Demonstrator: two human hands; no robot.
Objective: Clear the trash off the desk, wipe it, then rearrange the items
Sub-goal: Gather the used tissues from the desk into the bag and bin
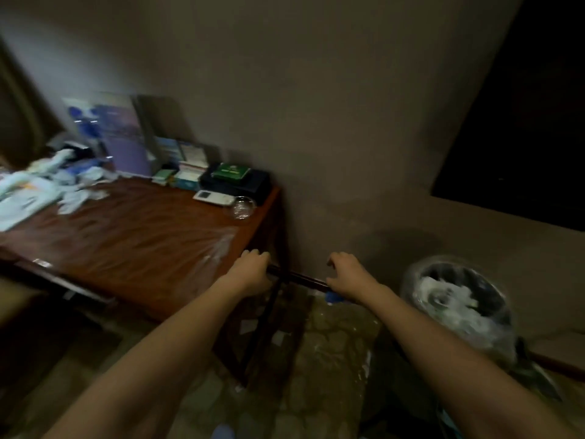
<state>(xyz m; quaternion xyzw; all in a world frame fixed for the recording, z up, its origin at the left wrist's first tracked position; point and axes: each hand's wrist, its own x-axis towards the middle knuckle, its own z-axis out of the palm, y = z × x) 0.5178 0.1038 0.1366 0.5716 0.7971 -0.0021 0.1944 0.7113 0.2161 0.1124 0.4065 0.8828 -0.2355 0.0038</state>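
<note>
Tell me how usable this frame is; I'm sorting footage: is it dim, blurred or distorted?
Head view: dim throughout, window black; motion blur smears the papers and bin; wide-angle bending at the edges; the hands on the dark bar stay fairly clear.

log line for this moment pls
left hand grips dark stick | right hand grips stick | trash on desk | bin full

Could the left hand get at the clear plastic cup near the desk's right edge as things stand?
Probably, once freed. The left hand is gripping a dark rod at the desk corner; the clear cup lies beyond it with bare desk between.
</note>
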